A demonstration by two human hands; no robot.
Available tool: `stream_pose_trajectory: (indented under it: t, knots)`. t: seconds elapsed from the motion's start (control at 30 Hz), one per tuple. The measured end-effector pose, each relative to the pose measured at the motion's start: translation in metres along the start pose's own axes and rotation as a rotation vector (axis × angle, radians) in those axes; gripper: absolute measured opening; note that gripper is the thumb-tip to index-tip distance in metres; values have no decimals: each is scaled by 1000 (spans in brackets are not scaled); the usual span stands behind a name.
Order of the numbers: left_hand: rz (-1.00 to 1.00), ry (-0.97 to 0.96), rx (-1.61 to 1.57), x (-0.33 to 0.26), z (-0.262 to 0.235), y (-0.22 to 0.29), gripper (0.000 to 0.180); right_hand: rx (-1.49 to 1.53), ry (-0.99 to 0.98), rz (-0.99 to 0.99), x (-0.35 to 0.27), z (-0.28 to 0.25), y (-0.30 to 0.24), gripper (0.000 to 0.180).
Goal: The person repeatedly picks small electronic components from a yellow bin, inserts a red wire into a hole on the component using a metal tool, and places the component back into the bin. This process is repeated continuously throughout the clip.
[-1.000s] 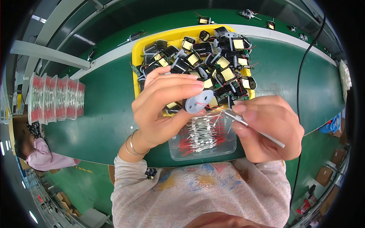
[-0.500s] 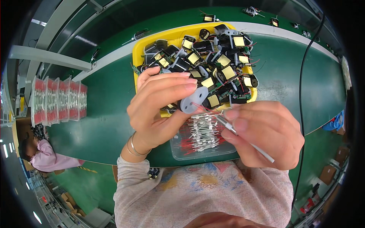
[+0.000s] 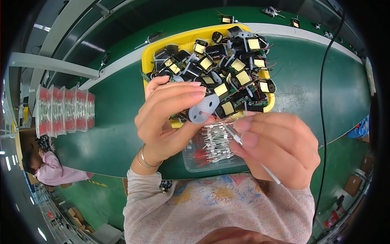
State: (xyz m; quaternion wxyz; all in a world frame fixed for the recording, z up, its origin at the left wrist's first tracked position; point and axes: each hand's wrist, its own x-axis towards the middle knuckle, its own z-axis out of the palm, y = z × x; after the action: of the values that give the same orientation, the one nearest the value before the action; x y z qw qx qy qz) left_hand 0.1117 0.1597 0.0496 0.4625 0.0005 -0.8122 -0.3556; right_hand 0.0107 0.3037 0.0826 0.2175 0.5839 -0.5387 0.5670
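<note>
My left hand (image 3: 168,112) is closed round a small part with a translucent white oval end plate (image 3: 204,110). The plate has several holes, and thin red wires (image 3: 211,116) come out of it. In my right hand (image 3: 280,146) is a slim pen-like tool (image 3: 233,134) with a silver front and a white shaft, pinched between thumb and fingers. Its tip is beside the red wires; whether it touches them I cannot tell. Below both hands a clear plastic tray (image 3: 211,167) holds many thin white pieces with red ends (image 3: 217,140).
A yellow bin (image 3: 145,61) full of black motor-like units with pale yellow pads is just beyond my hands. Several clear trays of red and white pieces (image 3: 65,110) stand at the left. A black cable (image 3: 323,89) hangs at the right. Another person in pink (image 3: 59,168) is far left.
My right hand and the pen-like tool have shifted a little left and down, bringing the tip nearer the end plate. My left hand, with its part, has moved slightly.
</note>
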Motion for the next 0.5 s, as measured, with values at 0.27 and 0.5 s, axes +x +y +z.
stream_pose_trajectory:
  t: [0.27, 0.5]
  knots:
    - [-2, 9, -28, -1, 1, 1, 36, -5, -20, -24, -1, -3, 1, 37]
    - [22, -41, 29, 0, -1, 3, 33, 32, -116, -58, -2, -5, 12, 31]
